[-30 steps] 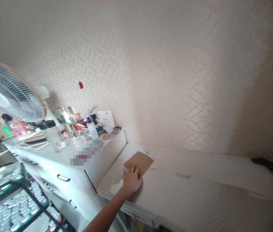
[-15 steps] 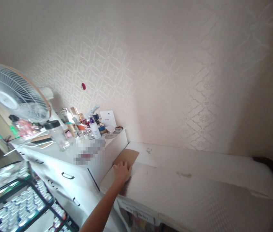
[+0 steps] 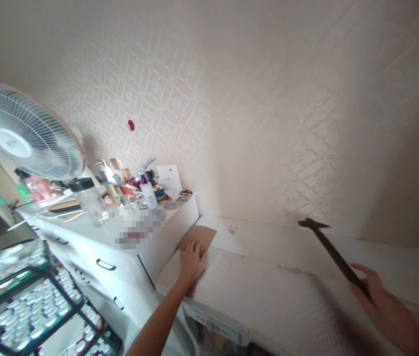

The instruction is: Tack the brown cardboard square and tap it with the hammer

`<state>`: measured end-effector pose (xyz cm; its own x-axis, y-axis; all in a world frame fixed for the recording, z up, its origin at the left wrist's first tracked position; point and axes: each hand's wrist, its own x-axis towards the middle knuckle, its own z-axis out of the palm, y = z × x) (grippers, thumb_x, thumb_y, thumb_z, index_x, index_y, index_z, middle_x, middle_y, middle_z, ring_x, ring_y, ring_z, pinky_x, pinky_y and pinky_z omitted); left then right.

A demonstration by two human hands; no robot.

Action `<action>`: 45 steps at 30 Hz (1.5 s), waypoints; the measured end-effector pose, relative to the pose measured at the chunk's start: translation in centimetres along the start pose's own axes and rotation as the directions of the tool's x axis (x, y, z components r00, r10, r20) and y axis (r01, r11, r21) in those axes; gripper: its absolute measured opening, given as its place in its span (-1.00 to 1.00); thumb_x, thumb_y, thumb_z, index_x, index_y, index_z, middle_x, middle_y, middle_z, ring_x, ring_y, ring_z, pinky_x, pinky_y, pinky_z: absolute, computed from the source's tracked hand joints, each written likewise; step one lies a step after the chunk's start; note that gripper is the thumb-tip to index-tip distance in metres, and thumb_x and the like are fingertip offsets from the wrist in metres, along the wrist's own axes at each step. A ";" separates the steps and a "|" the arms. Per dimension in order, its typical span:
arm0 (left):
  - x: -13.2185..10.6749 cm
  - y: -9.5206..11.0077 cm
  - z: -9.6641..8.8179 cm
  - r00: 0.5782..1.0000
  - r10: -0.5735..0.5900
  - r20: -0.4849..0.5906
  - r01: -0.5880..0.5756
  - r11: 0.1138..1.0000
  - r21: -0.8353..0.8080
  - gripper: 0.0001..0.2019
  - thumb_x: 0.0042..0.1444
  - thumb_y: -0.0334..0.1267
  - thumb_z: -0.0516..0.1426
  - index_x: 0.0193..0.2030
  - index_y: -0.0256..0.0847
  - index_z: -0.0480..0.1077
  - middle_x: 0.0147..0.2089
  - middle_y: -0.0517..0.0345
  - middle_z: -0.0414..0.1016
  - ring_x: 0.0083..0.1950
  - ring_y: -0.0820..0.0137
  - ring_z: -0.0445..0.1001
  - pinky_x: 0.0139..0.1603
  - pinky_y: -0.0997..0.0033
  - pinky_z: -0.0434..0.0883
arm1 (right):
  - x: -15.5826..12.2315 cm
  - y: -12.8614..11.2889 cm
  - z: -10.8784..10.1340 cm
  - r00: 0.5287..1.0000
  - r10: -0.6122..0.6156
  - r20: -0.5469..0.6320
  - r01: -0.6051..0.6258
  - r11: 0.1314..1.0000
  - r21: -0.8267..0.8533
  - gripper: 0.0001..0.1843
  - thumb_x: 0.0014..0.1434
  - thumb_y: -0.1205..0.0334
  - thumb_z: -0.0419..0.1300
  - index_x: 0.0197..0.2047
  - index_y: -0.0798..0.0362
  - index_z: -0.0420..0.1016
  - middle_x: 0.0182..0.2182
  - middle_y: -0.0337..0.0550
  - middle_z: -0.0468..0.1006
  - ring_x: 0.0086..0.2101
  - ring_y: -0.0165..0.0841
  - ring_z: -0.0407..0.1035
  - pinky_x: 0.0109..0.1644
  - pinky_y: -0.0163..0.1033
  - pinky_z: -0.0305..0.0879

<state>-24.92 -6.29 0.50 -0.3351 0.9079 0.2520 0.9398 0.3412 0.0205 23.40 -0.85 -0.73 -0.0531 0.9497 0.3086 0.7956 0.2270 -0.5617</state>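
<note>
My left hand (image 3: 192, 262) lies on the near edge of a piece of brown cardboard (image 3: 204, 234), its fingers spread and pointing away from me. The cardboard rests at the left end of a white covered surface (image 3: 254, 282), beside a white drawer cabinet (image 3: 115, 269). At the right, my right hand (image 3: 376, 296) is closed around the handle of a dark hammer (image 3: 333, 252). The hammer is raised over the surface, and its head tilts up and to the left, in front of the wall. A dark shadow falls on the surface below that hand.
A white fan (image 3: 27, 131) stands at the left. On the cabinet are a clear jar with a black lid (image 3: 90, 202), a white bottle (image 3: 148, 195) and several cosmetics. A black-framed rack of white-capped containers (image 3: 39, 316) stands lower left. The patterned wall (image 3: 246, 113) rises behind.
My right hand and the hammer have come in from the right edge, moving left and up into view. My left hand stays on the cardboard. The view has shifted slightly.
</note>
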 end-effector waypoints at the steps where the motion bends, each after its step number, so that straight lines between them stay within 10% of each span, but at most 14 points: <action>1: 0.0 0.0 0.0 1.000 -0.004 0.011 0.004 1.000 -0.005 -0.49 0.25 -0.04 -0.17 0.25 -0.20 0.19 0.33 -0.09 0.11 0.35 0.11 0.00 0.27 -0.08 0.02 | 0.1 -2.4 1.2 0.998 -0.035 0.061 0.029 0.996 0.088 -0.40 0.19 -0.06 -0.14 0.26 -0.07 -0.05 -0.26 0.19 0.53 -0.37 -0.16 0.47 -0.28 -0.11 0.25; 8: -0.2 0.3 -0.2 0.998 -0.044 0.049 0.046 0.998 -0.036 -0.48 0.25 -0.04 -0.18 0.27 -0.21 0.16 0.35 -0.12 0.06 0.36 0.11 -0.02 0.27 -0.12 -0.01 | 1.4 -19.0 10.2 0.959 -0.209 0.194 0.174 0.968 0.183 -0.54 0.21 0.20 -0.20 0.17 0.09 0.02 -0.32 -0.06 0.54 -0.34 -0.21 0.46 -0.27 -0.20 0.27; 15: -0.1 0.3 -0.2 0.998 -0.046 0.043 0.049 0.997 -0.053 -0.49 0.25 -0.06 -0.17 0.26 -0.24 0.16 0.35 -0.14 0.04 0.37 0.12 -0.04 0.27 -0.14 -0.02 | 2.2 -26.9 16.0 0.936 -0.163 0.313 0.150 0.987 0.063 -0.62 0.21 0.38 -0.13 0.11 0.13 0.09 -0.16 0.05 0.53 -0.25 -0.24 0.46 -0.23 -0.24 0.21; 32: 0.1 0.4 0.3 0.999 -0.030 -0.016 0.029 0.997 -0.077 -0.52 0.27 -0.10 -0.17 0.24 -0.25 0.20 0.33 -0.12 0.11 0.35 0.12 0.02 0.28 -0.14 0.00 | 2.7 -30.7 19.3 0.934 0.000 0.357 0.045 0.992 -0.117 -0.63 0.23 0.36 -0.14 0.09 0.18 0.16 -0.18 0.14 0.51 -0.20 -0.20 0.47 -0.18 -0.20 0.28; 45: 0.2 0.0 0.6 0.998 -0.012 -0.057 0.006 0.995 -0.095 -0.54 0.29 -0.12 -0.22 0.19 -0.20 0.27 0.31 -0.05 0.17 0.33 0.17 0.09 0.28 -0.13 0.02 | 2.0 -30.2 16.7 0.887 -0.186 0.423 0.239 0.968 -0.075 -0.48 0.25 0.10 -0.08 0.23 0.09 0.08 -0.06 0.07 0.48 -0.17 -0.21 0.44 -0.14 -0.18 0.26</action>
<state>-25.05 -5.99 -0.04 -0.3415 0.8885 0.3067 0.9399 0.3220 0.1137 -10.84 -2.19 4.01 -0.4500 0.8914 0.0538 0.8029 0.4302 -0.4126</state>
